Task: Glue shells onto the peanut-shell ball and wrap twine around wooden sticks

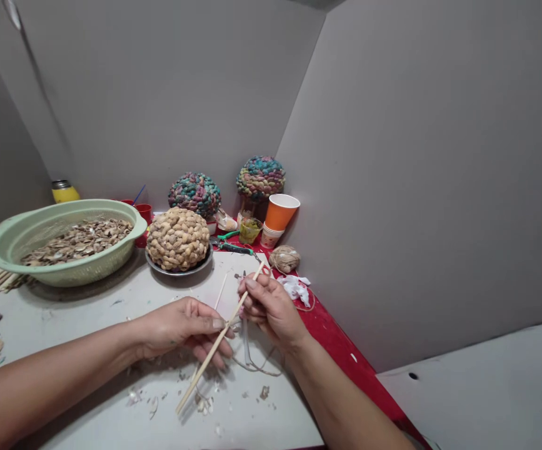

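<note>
A pale wooden stick (205,362) slants across the middle of the view, its lower end toward me. My right hand (271,306) is closed around its upper part, with the thumb on top. My left hand (195,325) pinches at the stick's middle; its other fingers pass behind the stick. A thin string (265,373) loops below my right hand, and its upper end is hidden by the fingers. Behind my left hand a thinner, whitish stick (221,292) shows. Shell scraps (204,403) lie on the white table (252,425) underneath.
A green basket (78,273) of shells stands left. A shell-covered ball (178,239) sits in a metal dish (181,273); two colored balls (194,194) are behind. Pliers (235,249), paper cups (280,212) and a twine ball (284,258) lie near the right wall.
</note>
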The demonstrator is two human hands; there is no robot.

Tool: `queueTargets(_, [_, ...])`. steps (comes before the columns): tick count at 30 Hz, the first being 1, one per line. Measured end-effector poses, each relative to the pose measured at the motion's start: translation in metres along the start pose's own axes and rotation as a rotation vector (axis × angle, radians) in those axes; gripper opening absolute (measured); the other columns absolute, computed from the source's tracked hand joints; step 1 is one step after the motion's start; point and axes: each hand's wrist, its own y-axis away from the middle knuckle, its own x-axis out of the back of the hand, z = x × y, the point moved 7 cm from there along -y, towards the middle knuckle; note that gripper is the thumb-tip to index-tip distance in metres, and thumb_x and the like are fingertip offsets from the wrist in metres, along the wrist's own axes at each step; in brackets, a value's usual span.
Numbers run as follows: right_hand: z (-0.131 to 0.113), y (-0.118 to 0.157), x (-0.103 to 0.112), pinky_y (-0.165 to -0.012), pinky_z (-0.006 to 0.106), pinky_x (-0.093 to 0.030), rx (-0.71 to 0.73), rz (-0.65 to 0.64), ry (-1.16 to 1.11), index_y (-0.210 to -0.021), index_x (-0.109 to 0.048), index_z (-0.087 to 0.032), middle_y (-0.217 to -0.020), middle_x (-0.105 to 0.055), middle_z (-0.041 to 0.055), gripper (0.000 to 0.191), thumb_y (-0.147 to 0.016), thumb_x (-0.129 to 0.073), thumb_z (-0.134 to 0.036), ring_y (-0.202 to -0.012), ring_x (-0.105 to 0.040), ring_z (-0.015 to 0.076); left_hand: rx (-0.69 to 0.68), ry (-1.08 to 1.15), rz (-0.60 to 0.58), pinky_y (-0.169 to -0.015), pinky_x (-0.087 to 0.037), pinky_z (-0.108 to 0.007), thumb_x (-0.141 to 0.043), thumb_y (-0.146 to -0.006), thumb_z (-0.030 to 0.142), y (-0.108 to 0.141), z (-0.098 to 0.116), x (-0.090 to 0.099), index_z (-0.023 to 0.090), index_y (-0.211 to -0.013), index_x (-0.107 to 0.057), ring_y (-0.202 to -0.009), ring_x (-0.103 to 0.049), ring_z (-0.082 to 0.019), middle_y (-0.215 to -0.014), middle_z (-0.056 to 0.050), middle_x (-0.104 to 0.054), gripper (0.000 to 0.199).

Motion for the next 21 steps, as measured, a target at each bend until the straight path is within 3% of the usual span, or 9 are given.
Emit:
queueTargets(6, [0.003,-0.003,0.002,-0.036,0.013,-0.014,-0.007,0.008,0.024,-0.073,-0.064,-0.013,-0.046,-0.047,-0.0067,0.031,-0.073,-0.076,-0.042,-0.036,-0.021,0.0006,-0.006,0.074,-0.045,-0.059,-0.052,-0.024,-0.075,-0.075,0.033,-0.010,-0.001,0.002,0.010,-0.087,-0.073,-0.062,-0.071,-0.017,-0.081,-0.012,-0.076,0.026])
queueTargets(13, [0.005,-0.008,0.013,-0.034,0.012,-0.013,0.008,0.127,-0.014,-0.077,-0.067,-0.014,-0.051,-0.050,-0.0063,0.028,-0.072,-0.077,-0.039,-0.036,-0.020,-0.0003,-0.022,0.128,-0.048,-0.057,-0.053,-0.024,-0.075,-0.076,0.029,-0.013,-0.005,0.010,0.010,-0.085,-0.070,-0.059,-0.070,-0.016,-0.080,-0.012,-0.076,0.021])
queueTargets(21, [0.008,-0.007,0.012,-0.035,0.014,-0.014,-0.001,0.112,0.029,-0.077,-0.067,-0.014,-0.051,-0.050,-0.0065,0.028,-0.075,-0.075,-0.041,-0.036,-0.019,0.0002,-0.016,0.129,-0.076,-0.053,-0.051,-0.024,-0.077,-0.073,0.033,-0.016,-0.007,0.012,0.012,-0.090,-0.066,-0.058,-0.071,-0.018,-0.079,-0.012,-0.076,0.029])
